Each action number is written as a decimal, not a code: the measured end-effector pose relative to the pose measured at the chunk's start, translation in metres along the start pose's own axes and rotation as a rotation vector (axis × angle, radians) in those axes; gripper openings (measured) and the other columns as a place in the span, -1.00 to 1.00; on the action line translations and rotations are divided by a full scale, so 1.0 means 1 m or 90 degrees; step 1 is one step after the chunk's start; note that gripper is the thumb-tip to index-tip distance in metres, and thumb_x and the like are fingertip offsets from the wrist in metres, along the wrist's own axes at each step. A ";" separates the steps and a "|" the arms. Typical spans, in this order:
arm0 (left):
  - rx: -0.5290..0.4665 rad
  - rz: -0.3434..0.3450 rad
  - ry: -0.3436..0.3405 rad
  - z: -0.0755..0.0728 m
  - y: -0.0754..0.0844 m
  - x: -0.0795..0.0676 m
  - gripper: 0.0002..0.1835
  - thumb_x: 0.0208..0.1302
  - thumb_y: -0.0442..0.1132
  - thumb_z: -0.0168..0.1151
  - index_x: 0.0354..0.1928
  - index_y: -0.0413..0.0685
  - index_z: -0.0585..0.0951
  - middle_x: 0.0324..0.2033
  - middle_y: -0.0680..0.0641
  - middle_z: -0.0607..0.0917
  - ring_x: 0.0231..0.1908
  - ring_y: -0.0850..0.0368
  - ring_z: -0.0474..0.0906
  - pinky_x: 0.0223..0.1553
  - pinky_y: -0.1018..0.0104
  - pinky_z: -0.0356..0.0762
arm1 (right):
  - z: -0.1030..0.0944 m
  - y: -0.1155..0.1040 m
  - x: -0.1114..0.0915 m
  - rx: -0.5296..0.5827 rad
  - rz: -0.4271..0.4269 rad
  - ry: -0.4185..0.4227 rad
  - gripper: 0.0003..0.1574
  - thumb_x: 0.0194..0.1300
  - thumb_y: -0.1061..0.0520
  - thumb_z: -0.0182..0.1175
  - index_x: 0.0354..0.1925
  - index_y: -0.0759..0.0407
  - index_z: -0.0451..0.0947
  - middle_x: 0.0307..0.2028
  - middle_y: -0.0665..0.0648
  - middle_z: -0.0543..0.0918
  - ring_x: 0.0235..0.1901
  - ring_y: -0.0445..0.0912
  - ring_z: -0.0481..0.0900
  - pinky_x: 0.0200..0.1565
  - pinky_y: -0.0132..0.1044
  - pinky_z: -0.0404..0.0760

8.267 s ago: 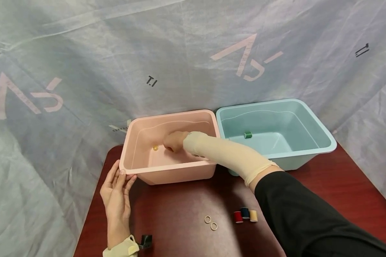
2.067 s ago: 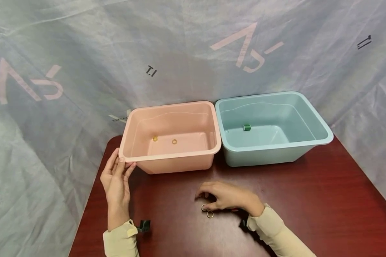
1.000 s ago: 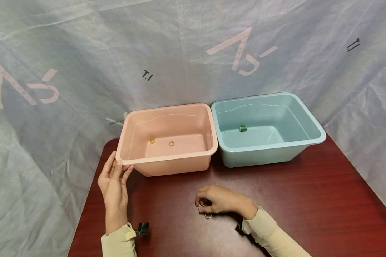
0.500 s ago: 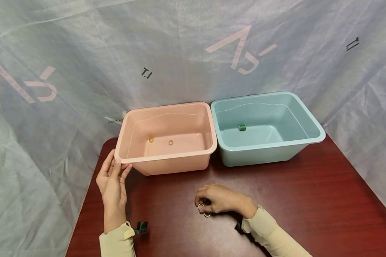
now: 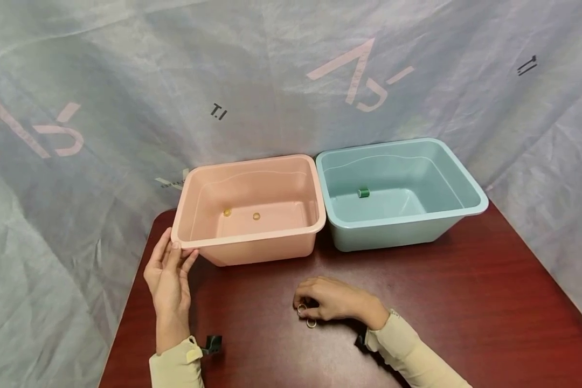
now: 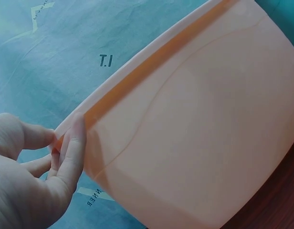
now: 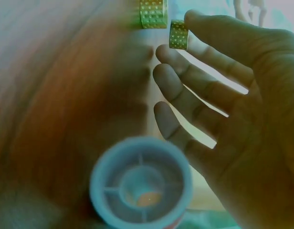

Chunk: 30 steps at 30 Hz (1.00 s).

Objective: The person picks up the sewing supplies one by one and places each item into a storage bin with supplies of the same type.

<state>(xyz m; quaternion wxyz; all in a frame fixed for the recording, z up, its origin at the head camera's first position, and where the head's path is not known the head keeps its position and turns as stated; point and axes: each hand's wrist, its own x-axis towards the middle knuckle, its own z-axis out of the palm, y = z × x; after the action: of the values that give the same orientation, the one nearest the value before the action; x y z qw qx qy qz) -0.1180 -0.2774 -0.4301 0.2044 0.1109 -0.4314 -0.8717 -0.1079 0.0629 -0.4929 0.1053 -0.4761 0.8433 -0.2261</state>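
Observation:
My left hand (image 5: 168, 285) grips the front left corner of the pink basin (image 5: 257, 253), thumb and fingers on its rim (image 6: 104, 90). Over the table, my right hand (image 5: 337, 299) pinches a gold, dimpled ring thimble (image 7: 178, 34) between thumb and index finger, other fingers loosely spread. A second ring thimble (image 5: 311, 323) lies just beside it. Close below that hand in the right wrist view stands a thread spool (image 7: 141, 183), end-on; the hand hides it in the head view. Two more thimbles, one left (image 5: 227, 213) and one right (image 5: 256, 216), lie inside the pink basin.
A light blue basin (image 5: 388, 231) stands against the pink one on the right, with a green thread spool (image 5: 364, 193) inside. Both rest at the back of the dark red table (image 5: 465, 302), before a grey printed curtain (image 5: 271, 81).
Earlier my right hand was inside the pink basin, where one more thimble now lies. It then came down to the table and pinched a thimble. My left hand stays on the rim.

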 end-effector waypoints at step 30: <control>-0.076 -0.022 -0.004 -0.001 -0.002 -0.001 -0.48 0.42 -0.49 0.25 0.40 -0.25 0.51 -0.13 -0.19 0.58 -0.41 0.05 0.72 -0.27 0.18 0.86 | -0.061 -0.025 -0.011 -0.035 -0.008 0.133 -0.82 0.47 -0.03 0.32 -0.02 -0.06 0.67 -0.12 -0.17 0.71 -0.07 -0.23 0.66 0.13 -0.24 0.66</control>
<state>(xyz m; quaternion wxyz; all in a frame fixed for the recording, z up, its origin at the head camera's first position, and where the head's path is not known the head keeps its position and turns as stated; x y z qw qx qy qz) -0.1170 -0.2764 -0.4321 0.1941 0.1032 -0.3775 -0.8995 -0.1066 0.0781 -0.4281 0.0024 -0.4581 0.8525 -0.2516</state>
